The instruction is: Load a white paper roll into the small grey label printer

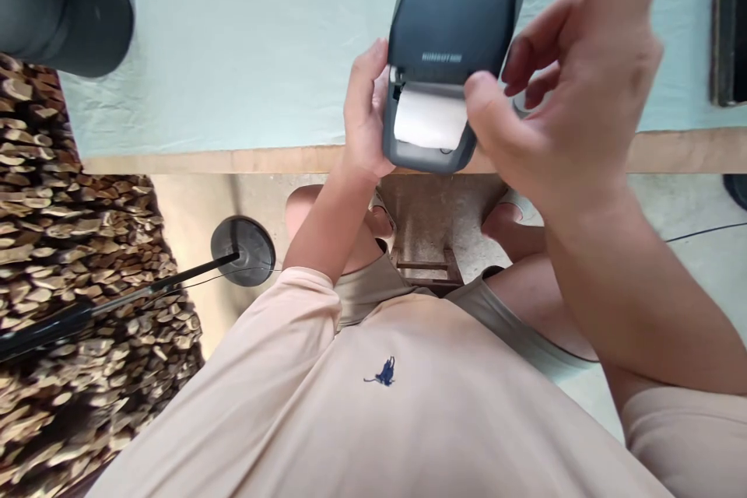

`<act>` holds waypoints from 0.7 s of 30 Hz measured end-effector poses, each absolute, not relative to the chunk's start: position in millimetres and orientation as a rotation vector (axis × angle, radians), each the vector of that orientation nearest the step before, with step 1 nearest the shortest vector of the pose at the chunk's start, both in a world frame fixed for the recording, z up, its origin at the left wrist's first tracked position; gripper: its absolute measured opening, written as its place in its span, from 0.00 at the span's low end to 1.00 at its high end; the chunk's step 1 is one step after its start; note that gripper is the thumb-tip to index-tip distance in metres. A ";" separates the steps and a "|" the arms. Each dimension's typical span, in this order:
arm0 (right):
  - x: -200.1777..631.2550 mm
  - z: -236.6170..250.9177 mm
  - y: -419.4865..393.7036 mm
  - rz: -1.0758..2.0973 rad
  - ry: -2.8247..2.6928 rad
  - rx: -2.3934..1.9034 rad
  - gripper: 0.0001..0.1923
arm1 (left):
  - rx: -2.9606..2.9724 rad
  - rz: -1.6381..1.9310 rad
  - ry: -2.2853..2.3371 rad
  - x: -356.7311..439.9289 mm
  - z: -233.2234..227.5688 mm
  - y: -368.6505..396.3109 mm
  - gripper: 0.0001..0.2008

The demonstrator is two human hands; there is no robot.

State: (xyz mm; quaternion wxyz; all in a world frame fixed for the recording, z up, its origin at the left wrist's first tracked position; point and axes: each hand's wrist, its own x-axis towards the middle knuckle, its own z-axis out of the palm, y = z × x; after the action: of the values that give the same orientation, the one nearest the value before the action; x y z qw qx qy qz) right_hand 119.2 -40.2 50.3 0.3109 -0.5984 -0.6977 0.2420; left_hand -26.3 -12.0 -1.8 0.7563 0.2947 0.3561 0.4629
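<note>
**Small printer held open at a table edge**

The view looks down the person's own chest, so the scene appears inverted: a beige shirt with a small dark blue embroidered animal logo fills the lower part, and the table, covered by a pale green cloth, lies at the top. A bare wooden edge borders the cloth on the near side. A stack of cut firewood fills the left margin, its log ends facing the camera. A dark round object sits at the top left corner, and a black pole on a round disc base crosses in front of the wood. A dark frame stands at the right margin of the table. A thin cable runs over the floor at the right. Part of a wooden stool shows between the knees.

The printer is a small dark grey box with its lid raised, exposing a white paper roll in the compartment. A pale brand word is printed on the lid; it is too blurred to read.

The printer is held above the near table edge, between the two hands. The left hand grips its left side, fingers wrapped around the body. The right hand is at its right side, thumb pressed against the corner beside the paper roll, the other fingers curled loosely and apart from the casing; it hides the printer's right edge.
</note>
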 end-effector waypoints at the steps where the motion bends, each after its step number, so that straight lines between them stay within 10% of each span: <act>1: 118.8 53.1 -38.8 0.631 -1.789 -1.548 0.22 | 0.652 1.006 0.704 -24.4 0.2 -12.5 0.20; 9: 122.6 57.0 -25.7 0.560 -1.658 -1.362 0.14 | 0.602 0.987 0.632 -21.2 1.5 -14.8 0.10; 21: 124.6 53.9 -17.9 0.348 -2.424 -2.204 0.22 | 0.749 0.933 0.752 -19.9 -0.8 -13.7 0.17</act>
State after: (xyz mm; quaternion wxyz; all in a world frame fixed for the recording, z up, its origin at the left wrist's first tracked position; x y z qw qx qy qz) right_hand 124.6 -17.9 53.9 -0.0765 -0.6670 -0.7336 0.1052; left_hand -19.9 -13.7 -0.8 0.7606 0.3441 0.3457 0.4285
